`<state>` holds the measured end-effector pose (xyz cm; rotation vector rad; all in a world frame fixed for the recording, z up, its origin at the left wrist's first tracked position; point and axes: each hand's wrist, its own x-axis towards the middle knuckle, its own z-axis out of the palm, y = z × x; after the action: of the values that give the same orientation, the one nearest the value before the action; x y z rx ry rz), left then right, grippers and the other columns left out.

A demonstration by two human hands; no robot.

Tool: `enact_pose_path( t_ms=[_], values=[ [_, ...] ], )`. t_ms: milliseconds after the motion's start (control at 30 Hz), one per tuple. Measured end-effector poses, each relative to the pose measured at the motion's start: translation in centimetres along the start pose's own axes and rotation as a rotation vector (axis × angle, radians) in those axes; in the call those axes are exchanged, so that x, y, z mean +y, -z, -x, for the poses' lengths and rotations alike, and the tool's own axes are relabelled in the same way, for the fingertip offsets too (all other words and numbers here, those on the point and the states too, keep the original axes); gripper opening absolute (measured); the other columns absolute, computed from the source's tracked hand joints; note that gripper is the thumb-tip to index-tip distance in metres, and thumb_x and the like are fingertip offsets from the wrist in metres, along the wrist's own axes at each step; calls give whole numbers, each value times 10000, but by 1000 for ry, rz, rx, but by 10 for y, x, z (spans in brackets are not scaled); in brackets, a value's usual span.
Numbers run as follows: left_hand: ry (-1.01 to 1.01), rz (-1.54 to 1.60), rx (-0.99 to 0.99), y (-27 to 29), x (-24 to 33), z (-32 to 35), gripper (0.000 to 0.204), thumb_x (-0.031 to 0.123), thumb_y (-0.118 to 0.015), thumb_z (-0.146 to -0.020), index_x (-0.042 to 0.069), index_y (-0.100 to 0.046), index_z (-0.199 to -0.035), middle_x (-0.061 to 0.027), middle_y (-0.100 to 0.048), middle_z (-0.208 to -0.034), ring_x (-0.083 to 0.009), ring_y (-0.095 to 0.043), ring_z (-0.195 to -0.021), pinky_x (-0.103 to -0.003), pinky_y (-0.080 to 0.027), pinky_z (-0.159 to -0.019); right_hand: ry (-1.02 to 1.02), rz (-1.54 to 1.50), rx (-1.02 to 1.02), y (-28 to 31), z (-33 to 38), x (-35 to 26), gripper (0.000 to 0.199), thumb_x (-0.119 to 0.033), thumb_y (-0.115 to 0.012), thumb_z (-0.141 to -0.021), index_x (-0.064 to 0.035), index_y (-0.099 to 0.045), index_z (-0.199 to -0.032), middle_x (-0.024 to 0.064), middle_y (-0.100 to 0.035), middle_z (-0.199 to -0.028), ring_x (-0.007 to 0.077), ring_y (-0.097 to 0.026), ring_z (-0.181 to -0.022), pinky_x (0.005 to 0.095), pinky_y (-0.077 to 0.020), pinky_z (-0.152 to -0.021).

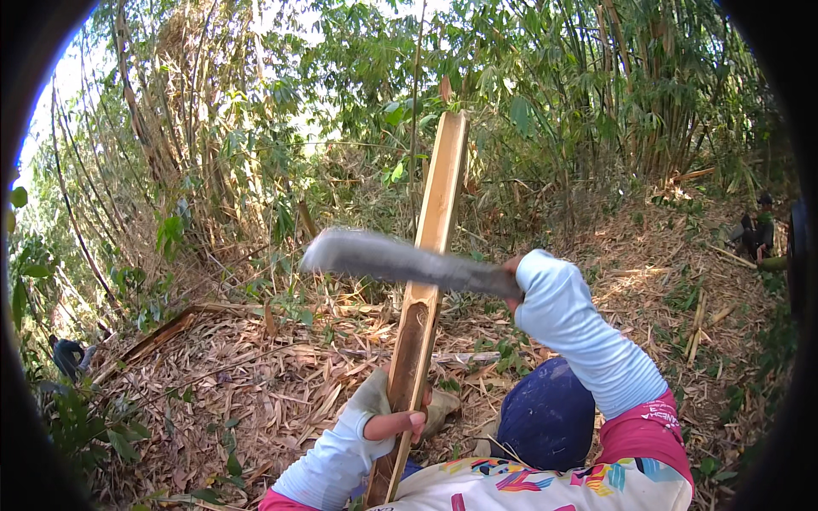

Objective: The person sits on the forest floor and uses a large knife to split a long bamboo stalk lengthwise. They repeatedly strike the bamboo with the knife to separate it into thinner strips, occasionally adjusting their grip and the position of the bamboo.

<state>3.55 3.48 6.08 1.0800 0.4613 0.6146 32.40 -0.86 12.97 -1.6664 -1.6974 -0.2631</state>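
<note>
My left hand point(399, 421) grips a long split bamboo strip point(429, 255) near its lower end and holds it upright, tilted a little to the right. The strip's hollow pale inner face is toward me. My right hand point(514, 274), mostly hidden behind its light blue sleeve, holds the handle of a big dark-bladed machete point(400, 260). The blade is blurred and lies across the strip at about mid-height, its tip pointing left. Whether the blade touches the bamboo I cannot tell.
Dry bamboo leaves cover the sloping ground point(256, 383). Dense bamboo clumps point(648, 94) stand behind. A fallen split bamboo piece point(162, 334) lies at left. One person point(68, 353) crouches far left, another person point(757, 232) sits far right. My knee in dark blue point(545, 417) is below.
</note>
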Motion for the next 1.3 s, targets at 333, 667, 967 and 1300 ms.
enact_pose_path(
  t_ms=[333,667,967,1300],
  values=[
    [-17,-114,-72,15,-7,0,447,123,-777,-823,-4,-549,-1186,-89,-603,-902,-176,-613,-700,-319,-535,-608,257,363,-527,-16,18,-48,156,-258,-639,-773,-140,-654,-874,87,-646,-681,302,-681,-723,564,-446,-654],
    [-105,-63,-95,16,-13,-3,547,46,-744,-850,27,-463,-1318,-34,-643,-835,-137,-629,-663,-310,-543,-555,266,331,-578,-26,27,-52,142,-281,-606,-780,-173,-649,-861,59,-637,-682,297,-665,-696,567,-420,-672],
    [-136,-93,45,3,-2,6,677,56,-748,-850,38,-350,-1398,-50,-650,-825,-120,-642,-636,-281,-557,-536,279,362,-540,-19,19,-58,128,-279,-624,-787,-184,-665,-862,50,-643,-693,289,-678,-732,569,-420,-768],
    [-156,-441,15,7,10,13,743,173,-831,-781,17,-389,-1357,-64,-635,-873,-140,-643,-695,-278,-547,-592,72,594,-735,-24,-11,-57,177,-276,-625,-877,-156,-695,-986,85,-718,-892,300,-687,-839,514,-472,-836]
  ],
)
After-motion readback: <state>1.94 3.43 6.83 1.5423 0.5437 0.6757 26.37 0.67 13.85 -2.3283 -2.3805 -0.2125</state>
